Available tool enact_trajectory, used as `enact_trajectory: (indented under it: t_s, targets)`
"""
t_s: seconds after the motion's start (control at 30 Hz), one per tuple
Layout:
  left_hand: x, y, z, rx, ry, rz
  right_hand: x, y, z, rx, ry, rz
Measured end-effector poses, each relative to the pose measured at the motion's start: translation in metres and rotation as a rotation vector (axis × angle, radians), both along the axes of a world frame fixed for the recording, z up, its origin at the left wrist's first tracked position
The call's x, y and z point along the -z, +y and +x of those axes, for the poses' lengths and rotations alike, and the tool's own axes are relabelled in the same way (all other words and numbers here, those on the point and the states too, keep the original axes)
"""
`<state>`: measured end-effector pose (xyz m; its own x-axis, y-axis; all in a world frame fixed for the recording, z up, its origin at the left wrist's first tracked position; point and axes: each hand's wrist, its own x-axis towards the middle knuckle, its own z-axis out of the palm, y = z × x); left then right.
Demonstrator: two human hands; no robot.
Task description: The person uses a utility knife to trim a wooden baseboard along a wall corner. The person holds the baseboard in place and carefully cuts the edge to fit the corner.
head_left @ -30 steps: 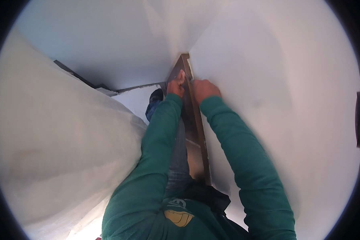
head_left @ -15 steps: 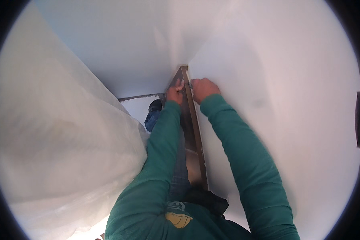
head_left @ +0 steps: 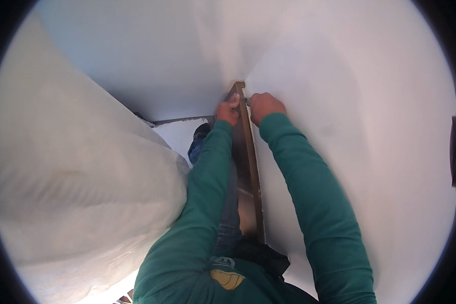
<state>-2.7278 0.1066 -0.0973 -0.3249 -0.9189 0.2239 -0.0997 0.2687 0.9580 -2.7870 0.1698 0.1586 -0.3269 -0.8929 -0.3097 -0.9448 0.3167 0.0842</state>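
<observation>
A brown wooden board (head_left: 251, 162) runs along the foot of the right wall into the corner. My left hand (head_left: 228, 111) is closed at the board's left face near its far end; whatever its curled fingers hold is hidden. My right hand (head_left: 266, 107) is closed round a small dark object (head_left: 247, 102), mostly hidden, at the board's right edge against the white wall.
A pale, translucent sheet (head_left: 81, 177) bulges on the left, against my left arm. White walls (head_left: 349, 101) meet in the corner ahead. My dark shoe (head_left: 201, 130) is on a pale floor (head_left: 169, 136) left of the board. A dark object (head_left: 455, 152) sits at the far right rim.
The board's far end sits lower in view than a second ago. In the last half second both hands and the board shifted right in view, and my right hand moved slightly up.
</observation>
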Motion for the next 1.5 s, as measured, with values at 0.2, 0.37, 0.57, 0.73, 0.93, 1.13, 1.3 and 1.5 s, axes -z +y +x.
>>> enact_trajectory:
  t_s: [0.2,0.37,0.57,0.73,0.93,1.13,1.3,1.5]
  targets:
    - [-0.014,0.027,0.004,-0.017,-0.138,0.22,0.02,0.014,-0.003,-0.031,0.005,-0.017]
    - [-0.003,0.022,0.006,0.031,-0.218,0.087,0.038,0.022,-0.006,-0.024,0.042,0.005]
    - [0.019,0.037,0.006,0.018,-0.254,0.136,0.049,0.032,0.002,0.014,-0.015,0.106]
    - [0.029,0.026,0.003,0.053,-0.16,0.11,0.063,0.038,0.0,0.044,0.016,0.001]
    - [0.005,0.043,0.01,0.014,-0.106,0.162,0.025,0.026,-0.001,-0.062,0.045,0.044]
    - [0.002,0.048,0.009,-0.004,-0.07,0.102,0.015,0.028,0.005,-0.009,0.039,0.11]
    - [0.006,0.043,0.011,0.066,-0.192,0.089,0.023,0.037,0.006,0.038,-0.019,0.162]
    - [0.013,0.043,0.015,0.079,-0.21,0.053,0.03,0.038,0.009,0.074,-0.015,0.203]
